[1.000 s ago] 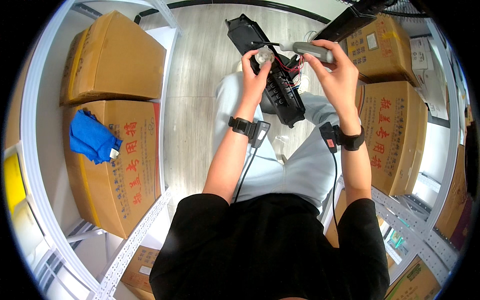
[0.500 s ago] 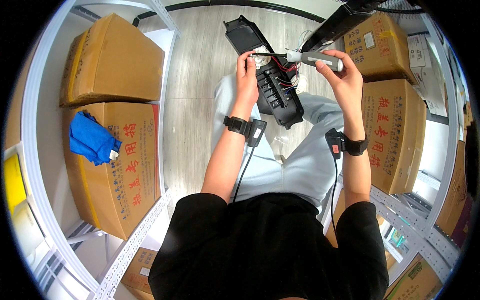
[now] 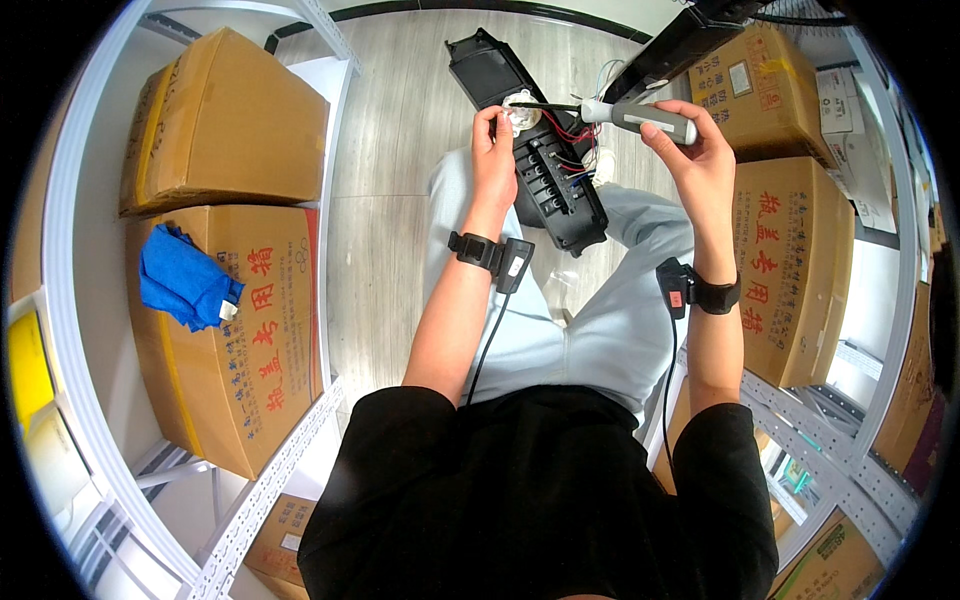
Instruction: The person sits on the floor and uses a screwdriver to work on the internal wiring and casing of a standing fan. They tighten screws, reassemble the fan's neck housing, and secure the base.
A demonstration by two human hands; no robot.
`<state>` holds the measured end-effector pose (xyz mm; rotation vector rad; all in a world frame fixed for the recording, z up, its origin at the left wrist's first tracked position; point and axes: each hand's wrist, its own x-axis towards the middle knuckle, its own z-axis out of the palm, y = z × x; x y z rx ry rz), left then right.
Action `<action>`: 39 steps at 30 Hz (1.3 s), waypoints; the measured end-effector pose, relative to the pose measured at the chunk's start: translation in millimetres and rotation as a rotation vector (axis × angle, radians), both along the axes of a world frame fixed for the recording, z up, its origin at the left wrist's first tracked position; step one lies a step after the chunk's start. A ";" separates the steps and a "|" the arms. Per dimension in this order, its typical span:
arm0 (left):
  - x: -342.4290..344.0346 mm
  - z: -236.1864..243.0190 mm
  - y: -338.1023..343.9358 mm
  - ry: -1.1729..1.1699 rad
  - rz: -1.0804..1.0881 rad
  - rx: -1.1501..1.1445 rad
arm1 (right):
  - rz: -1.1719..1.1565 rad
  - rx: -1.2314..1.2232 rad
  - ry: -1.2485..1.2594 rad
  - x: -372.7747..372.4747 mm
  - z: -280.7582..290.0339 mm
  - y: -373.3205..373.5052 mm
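In my right hand [image 3: 700,155] is a screwdriver with a grey handle [image 3: 650,122], held closed between thumb and fingers. Its dark shaft [image 3: 555,106] points left across a clear round part [image 3: 524,112] set on a long black plastic housing [image 3: 560,195]. At the left rim of that part, my left hand [image 3: 492,160] has its thumb and fingertips pinched together near the tip. What the fingertips hold is too small to tell. Red and dark wires [image 3: 572,132] come out beside a row of black terminals [image 3: 550,180] on the housing.
Stacked cardboard boxes [image 3: 235,110] fill the left metal shelf, with a blue cloth [image 3: 188,278] on the lower one. More boxes [image 3: 785,270] stand close on the right. A black upright post [image 3: 680,55] rises beyond my right hand. Cables run from both wrist devices.
My right hand and the screwdriver have shifted slightly right, drawing the tip a little away from my left fingertips. The left hand stays nearly still.
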<state>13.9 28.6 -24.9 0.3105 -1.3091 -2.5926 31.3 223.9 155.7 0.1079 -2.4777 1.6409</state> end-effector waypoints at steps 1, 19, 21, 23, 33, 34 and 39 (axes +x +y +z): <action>0.0 0.0 -0.3 -0.011 0.001 -0.005 | 0.002 0.016 -0.014 0.7 1.8 1.0; 2.6 5.3 0.0 -0.007 -0.015 -0.055 | 0.253 0.227 0.144 4.7 20.4 -5.9; 2.9 3.8 -0.4 0.018 -0.022 -0.106 | 0.267 0.326 0.164 6.0 27.6 -9.0; 2.8 0.7 -1.0 0.026 -0.027 -0.124 | 0.268 0.390 0.176 8.0 35.3 -14.0; 1.8 -1.8 -1.1 -0.002 -0.015 -0.093 | 0.223 0.399 0.227 11.4 42.7 -18.7; 2.0 -2.0 -1.2 0.003 -0.015 -0.089 | 0.221 0.403 0.229 11.5 42.3 -18.7; 2.6 0.2 -0.3 0.007 -0.022 -0.083 | 0.239 0.380 0.208 11.1 38.1 -17.5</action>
